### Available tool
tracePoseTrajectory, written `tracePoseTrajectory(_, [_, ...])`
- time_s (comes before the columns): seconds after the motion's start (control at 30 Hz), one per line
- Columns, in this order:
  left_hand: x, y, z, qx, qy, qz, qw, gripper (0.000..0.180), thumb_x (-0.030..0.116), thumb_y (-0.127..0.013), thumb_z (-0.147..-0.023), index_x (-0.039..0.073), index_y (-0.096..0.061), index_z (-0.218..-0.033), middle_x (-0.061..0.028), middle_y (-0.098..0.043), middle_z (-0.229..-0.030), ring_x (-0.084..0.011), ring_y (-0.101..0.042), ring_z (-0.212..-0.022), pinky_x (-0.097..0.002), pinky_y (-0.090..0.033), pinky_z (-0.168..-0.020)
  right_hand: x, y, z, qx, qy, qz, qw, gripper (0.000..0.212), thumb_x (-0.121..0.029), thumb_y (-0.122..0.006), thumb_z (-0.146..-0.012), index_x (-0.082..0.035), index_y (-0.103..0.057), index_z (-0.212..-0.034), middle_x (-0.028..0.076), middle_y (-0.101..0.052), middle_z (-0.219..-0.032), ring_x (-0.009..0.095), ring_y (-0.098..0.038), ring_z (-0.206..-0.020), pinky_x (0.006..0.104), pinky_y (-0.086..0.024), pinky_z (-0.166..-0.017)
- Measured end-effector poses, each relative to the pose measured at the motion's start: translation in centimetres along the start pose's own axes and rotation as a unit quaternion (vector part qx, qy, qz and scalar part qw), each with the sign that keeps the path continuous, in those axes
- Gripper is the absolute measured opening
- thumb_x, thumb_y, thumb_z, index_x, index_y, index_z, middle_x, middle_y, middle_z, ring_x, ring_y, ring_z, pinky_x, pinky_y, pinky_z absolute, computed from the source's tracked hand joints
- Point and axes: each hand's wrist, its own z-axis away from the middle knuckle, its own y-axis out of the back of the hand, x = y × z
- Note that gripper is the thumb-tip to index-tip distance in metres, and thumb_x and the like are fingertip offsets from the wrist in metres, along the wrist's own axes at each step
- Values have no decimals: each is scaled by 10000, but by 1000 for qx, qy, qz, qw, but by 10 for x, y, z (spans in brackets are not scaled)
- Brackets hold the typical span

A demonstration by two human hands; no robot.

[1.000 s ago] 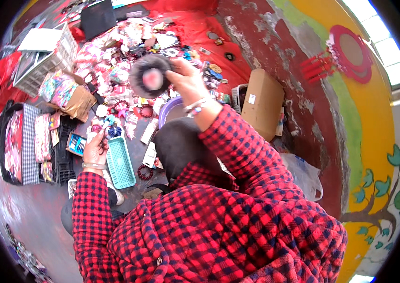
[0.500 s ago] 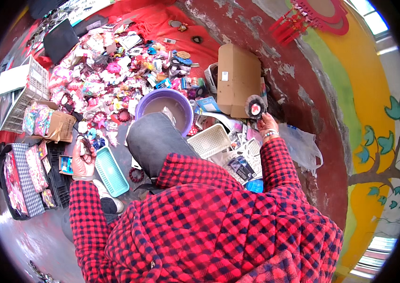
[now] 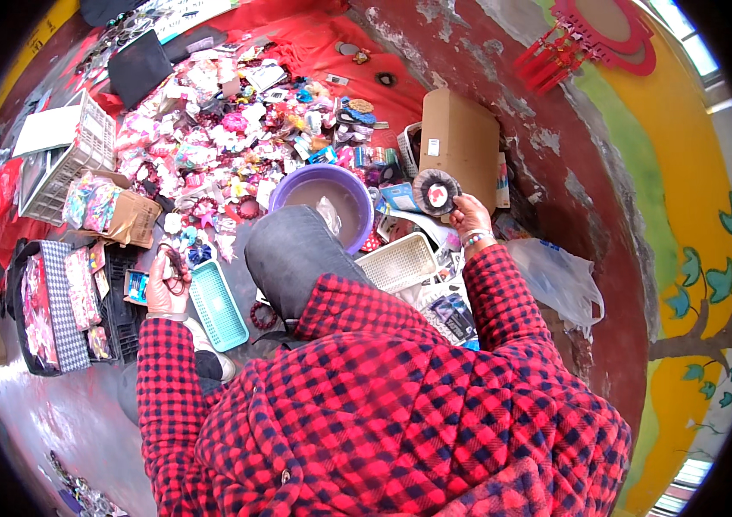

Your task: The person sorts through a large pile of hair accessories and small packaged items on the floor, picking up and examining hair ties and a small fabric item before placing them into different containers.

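Pinched in my right hand (image 3: pixel 472 216), a dark grey ruffled hair scrunchie (image 3: pixel 436 192) shows a pale round centre with a red figure on it. It is raised in front of the lower left part of an open brown cardboard box (image 3: pixel 461 142). My left hand (image 3: pixel 168 291) is closed around several thin dark hair ties (image 3: pixel 177 267), which loop over the fingers. A turquoise plastic basket (image 3: pixel 218 306) lies just right of that hand. The purple basin (image 3: pixel 363 200), with a crumpled clear bag inside, sits between my hands, beyond my knee.
A large pile of colourful hair accessories (image 3: pixel 228 142) spreads over red cloth at the far side. White crate (image 3: pixel 94 142), small carton (image 3: pixel 131 220) and checked bag (image 3: pixel 62 302) stand left. A cream basket (image 3: pixel 400 263) and clear plastic bag (image 3: pixel 560 276) lie right, near the wall.
My right hand has carried the scrunchie leftward, from the box's lower right corner to its lower left. My left hand still holds the hair ties, now turned a little. The whole view has shifted slightly.
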Motion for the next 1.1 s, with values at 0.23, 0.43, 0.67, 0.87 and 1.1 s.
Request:
tracePoseTrajectory(0.23, [2,-7,19,13,-24,0,1000,212,268,-590,-809,130,-570,-969,-42,-588,-794,-130,-533,-619,-245,-424,-505,-10,-35,25,-19,16,36,999,160,-111,-608,-716,-53,-583,-863,1,-555,-701,88,-489,-541,223,-401,-455])
tracePoseTrajectory(0.43, [5,-1,27,29,-25,5,999,230,282,-596,-801,103,-564,-941,-50,-595,-771,-133,-541,-612,-248,-433,-507,-16,-41,34,11,44,50,998,152,-110,-595,-719,-49,-573,-856,14,-535,-715,125,-503,-576,246,-428,-471])
tracePoseTrajectory(0.67, [9,10,34,51,-36,15,998,220,279,-589,-803,89,-572,-911,-54,-614,-747,-140,-562,-594,-253,-460,-512,-11,-34,25,-15,31,41,999,207,-72,-561,-757,-38,-538,-960,37,-506,-696,110,-442,-480,255,-408,-413])
tracePoseTrajectory(0.87, [0,28,26,53,-38,41,997,169,235,-579,-808,98,-566,-906,-51,-603,-723,-153,-547,-550,-269,-457,-486,13,33,-30,52,30,82,995,236,-106,-594,-775,-98,-534,-1003,25,-560,-717,126,-505,-507,236,-383,-430])
tracePoseTrajectory(1.1, [2,39,35,89,-29,74,993,175,224,-593,-806,74,-559,-888,-86,-595,-738,-172,-545,-573,-279,-449,-499,-27,111,-104,185,28,137,973,180,-177,-495,-807,-116,-578,-955,17,-552,-884,162,-492,-747,302,-372,-624])
